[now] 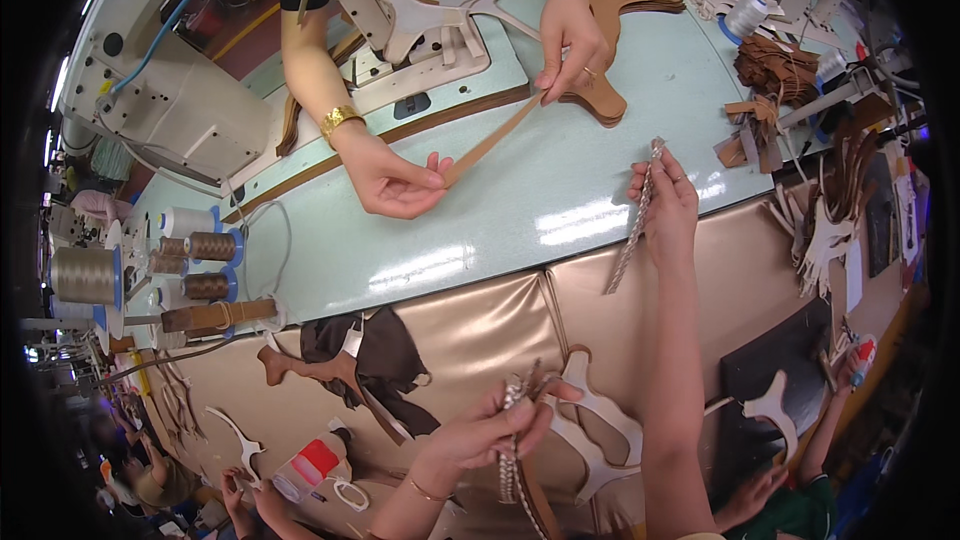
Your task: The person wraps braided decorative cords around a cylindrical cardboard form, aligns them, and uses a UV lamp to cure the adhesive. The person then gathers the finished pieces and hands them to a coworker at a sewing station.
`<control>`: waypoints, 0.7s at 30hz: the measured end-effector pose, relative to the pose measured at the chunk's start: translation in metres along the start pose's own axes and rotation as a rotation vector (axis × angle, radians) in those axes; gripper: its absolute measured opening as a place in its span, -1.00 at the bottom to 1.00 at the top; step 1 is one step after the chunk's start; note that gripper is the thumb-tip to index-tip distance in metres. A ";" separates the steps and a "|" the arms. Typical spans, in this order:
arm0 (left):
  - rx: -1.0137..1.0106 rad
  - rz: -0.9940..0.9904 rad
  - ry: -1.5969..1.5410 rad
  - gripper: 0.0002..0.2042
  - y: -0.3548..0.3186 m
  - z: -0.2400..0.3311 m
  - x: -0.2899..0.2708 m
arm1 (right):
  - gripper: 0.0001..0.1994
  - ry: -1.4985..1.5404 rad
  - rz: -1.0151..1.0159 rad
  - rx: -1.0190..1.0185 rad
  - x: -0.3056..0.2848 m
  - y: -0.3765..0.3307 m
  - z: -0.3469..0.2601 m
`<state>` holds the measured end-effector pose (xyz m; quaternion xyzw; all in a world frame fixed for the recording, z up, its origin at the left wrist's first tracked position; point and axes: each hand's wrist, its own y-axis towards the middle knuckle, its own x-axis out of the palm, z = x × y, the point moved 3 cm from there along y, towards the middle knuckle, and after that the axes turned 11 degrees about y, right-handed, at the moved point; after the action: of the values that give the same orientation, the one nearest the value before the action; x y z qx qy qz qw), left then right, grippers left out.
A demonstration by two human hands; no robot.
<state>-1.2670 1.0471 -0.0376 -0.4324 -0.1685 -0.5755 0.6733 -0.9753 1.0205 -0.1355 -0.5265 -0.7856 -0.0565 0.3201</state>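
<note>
My right hand [668, 202] is raised over the edge of the pale blue table [560, 240] and pinches the upper end of a silver braided strip [630, 235], which hangs down to the left. Near the lower edge, my left hand [490, 432] grips another braided strip [510, 470] together with white cut-out sandal pieces [600, 430]. Across the table a co-worker's two hands [395, 180] [570, 35] stretch a tan leather strap [495, 138] between them.
A white sewing machine [160, 90] and thread spools [85, 275] stand at the left. A shiny tan sheet [470, 330] covers the near surface, with dark brown leather pieces [375, 360] on it. Tan cut-outs [610, 50] are stacked behind. Other people's hands [240, 490] show at lower left.
</note>
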 end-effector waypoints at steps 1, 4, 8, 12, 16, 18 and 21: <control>-0.001 -0.045 0.026 -0.38 0.004 -0.002 0.004 | -0.64 0.013 0.001 -0.003 0.000 0.000 0.000; -0.005 -0.060 0.132 -0.52 0.016 -0.003 0.012 | -0.64 0.016 -0.003 -0.008 0.002 0.001 -0.001; -0.049 0.044 0.270 -0.42 0.021 0.003 0.008 | -0.64 0.005 0.002 0.011 0.004 0.001 -0.003; 0.027 0.146 0.302 -0.45 0.020 0.014 -0.005 | -0.66 0.027 -0.022 0.051 0.003 0.002 -0.006; 0.020 0.241 0.293 -0.50 0.017 0.017 -0.024 | -0.71 0.022 -0.042 0.101 0.001 0.004 -0.008; 0.000 0.285 0.304 -0.55 0.016 0.019 -0.036 | -0.72 0.036 -0.054 0.108 0.000 0.004 -0.008; -0.004 0.344 0.306 -0.61 0.018 0.022 -0.052 | -0.72 0.007 -0.063 0.110 0.000 0.004 -0.009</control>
<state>-1.2590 1.0965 -0.0700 -0.3639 0.0128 -0.5116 0.7783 -0.9677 1.0184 -0.1292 -0.4829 -0.8026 -0.0253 0.3492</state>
